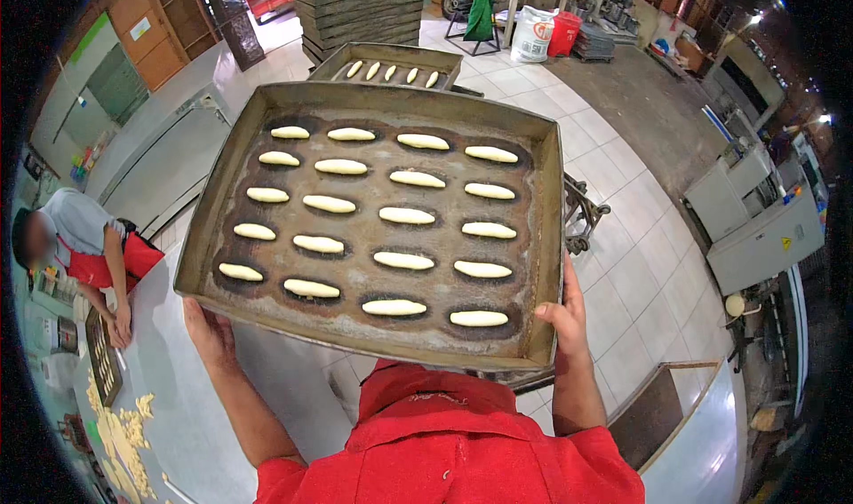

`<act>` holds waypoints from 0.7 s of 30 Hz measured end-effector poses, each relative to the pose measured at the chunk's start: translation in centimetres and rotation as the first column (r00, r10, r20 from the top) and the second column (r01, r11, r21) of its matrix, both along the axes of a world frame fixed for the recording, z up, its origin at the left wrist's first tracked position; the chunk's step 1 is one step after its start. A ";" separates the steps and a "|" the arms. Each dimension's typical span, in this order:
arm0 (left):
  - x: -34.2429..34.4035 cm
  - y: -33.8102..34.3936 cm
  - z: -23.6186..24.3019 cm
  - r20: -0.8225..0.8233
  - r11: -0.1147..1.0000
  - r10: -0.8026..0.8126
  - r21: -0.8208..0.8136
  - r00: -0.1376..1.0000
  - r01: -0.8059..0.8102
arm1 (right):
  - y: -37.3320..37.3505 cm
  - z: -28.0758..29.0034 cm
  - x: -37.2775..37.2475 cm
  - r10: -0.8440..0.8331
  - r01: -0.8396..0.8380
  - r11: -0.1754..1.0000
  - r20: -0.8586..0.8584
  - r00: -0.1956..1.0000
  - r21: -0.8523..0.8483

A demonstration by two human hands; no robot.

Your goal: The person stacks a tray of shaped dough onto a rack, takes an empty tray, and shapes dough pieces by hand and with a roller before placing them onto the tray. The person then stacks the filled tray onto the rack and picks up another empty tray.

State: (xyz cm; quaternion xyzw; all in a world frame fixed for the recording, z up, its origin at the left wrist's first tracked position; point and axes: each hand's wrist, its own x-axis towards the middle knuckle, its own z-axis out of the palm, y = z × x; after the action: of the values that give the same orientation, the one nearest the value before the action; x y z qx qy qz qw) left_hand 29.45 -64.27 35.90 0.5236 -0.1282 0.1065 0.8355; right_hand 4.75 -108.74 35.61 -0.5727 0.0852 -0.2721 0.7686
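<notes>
A large dark metal baking tray (pixel 355 233) with raised walls is held up in front of my chest, tilted a little down to the left. Rows of pale, spindle-shaped dough pieces (pixel 406 215) lie in it, each over a darker patch of the pan. My left hand (pixel 211 333) grips the tray's near left corner, its fingers partly hidden under the rim. At the near right corner my right hand (pixel 566 313) holds the side wall, thumb over the edge and the other fingers behind it.
Just beyond my tray sits another tray of dough pieces (pixel 391 72), before a tall stack of dark trays (pixel 358 11). A co-worker (pixel 93 246) bends over a smaller tray (pixel 104 357) on the left table (pixel 191 397), near scattered dough (pixel 124 433). Grey cabinets (pixel 755 211) stand right.
</notes>
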 end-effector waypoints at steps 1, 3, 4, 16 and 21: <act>-0.1 0.3 0.8 -0.008 1.000 -0.005 -0.002 1.000 0.005 | 0.5 0.6 -0.7 -0.012 0.011 1.000 -0.010 1.000 -0.013; 0.7 0.1 1.8 0.007 0.995 -0.054 0.081 0.999 0.054 | 1.1 1.2 -1.1 -0.033 0.032 0.999 -0.019 0.999 -0.035; 1.8 0.2 1.7 0.005 0.996 -0.056 0.076 0.998 0.055 | 1.2 1.3 -0.8 -0.046 0.046 0.999 -0.008 0.999 -0.022; 18.7 -7.2 1.5 -0.076 0.891 -0.127 0.429 0.989 0.147 | -2.1 1.6 11.1 -0.166 0.167 0.986 0.015 0.986 -0.018; 19.5 -8.0 0.1 -0.203 0.912 -0.183 0.330 0.962 0.243 | -3.1 -0.4 11.9 -0.215 0.217 0.975 -0.042 0.976 0.048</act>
State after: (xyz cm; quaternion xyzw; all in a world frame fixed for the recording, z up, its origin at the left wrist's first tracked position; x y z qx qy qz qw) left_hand 48.98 -72.24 35.96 0.6544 -0.1310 -0.0548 0.7427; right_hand 16.67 -111.80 35.23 -0.5447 0.1677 -0.3411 0.7475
